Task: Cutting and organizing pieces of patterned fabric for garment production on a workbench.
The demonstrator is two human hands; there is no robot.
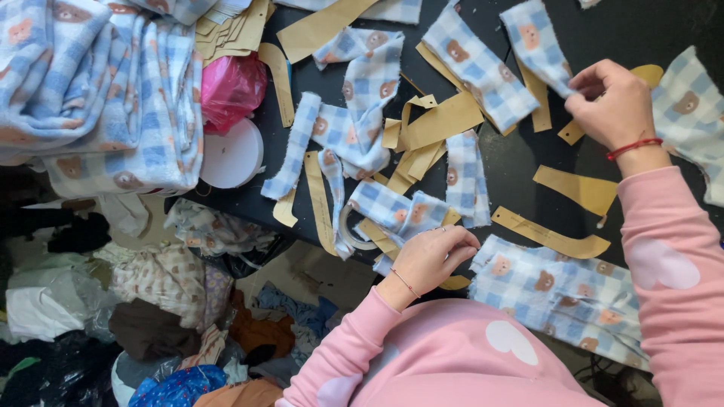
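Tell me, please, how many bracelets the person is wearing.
2. A red string bracelet sits on the wrist of the right hand, which pinches a checked fabric strip; a thin bracelet sits on the wrist of the left hand. The pink sleeves may hide others.

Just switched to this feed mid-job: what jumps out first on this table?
Blue checked fabric pieces with bear prints lie scattered with tan paper pattern strips across the dark table. The right hand pinches one fabric strip at upper right, while the left hand rests on pieces at the near edge. A folded stack of the same cloth fills the upper left.
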